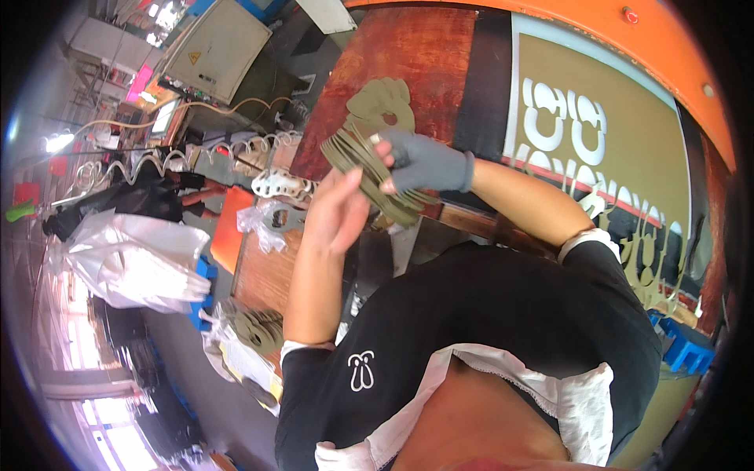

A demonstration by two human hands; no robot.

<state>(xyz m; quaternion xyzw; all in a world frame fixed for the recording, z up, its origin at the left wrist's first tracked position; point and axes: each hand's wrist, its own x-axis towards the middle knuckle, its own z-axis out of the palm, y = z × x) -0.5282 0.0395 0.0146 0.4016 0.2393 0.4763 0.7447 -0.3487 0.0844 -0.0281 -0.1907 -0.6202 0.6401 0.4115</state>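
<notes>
Showing, at right, a large olive-green sheet (628, 133) with white cut-out shapes, lying under an orange rim (628, 47) and beside a reddish-brown wooden board (408, 55). Standing at upper left, a beige metal cabinet (216, 51) bearing a small yellow triangular warning label. Sagging at left, a white plastic bag (133, 263), contents hidden. Lying at lower left, a clear plastic bag (251, 337) holding olive flat cut-outs. Resting near centre, a smaller clear bag (271, 220) holding grey-white flat parts. Gripping, in the grey-gloved right hand (424, 161), a fanned stack of thin olive gaskets (369, 169), fingers closing over its upper edge. Supporting the same stack from below, the bare left hand (338, 208), fingers curling half-closed against it. Lying on the board just behind the stack, a loose olive gasket (381, 102).
</notes>
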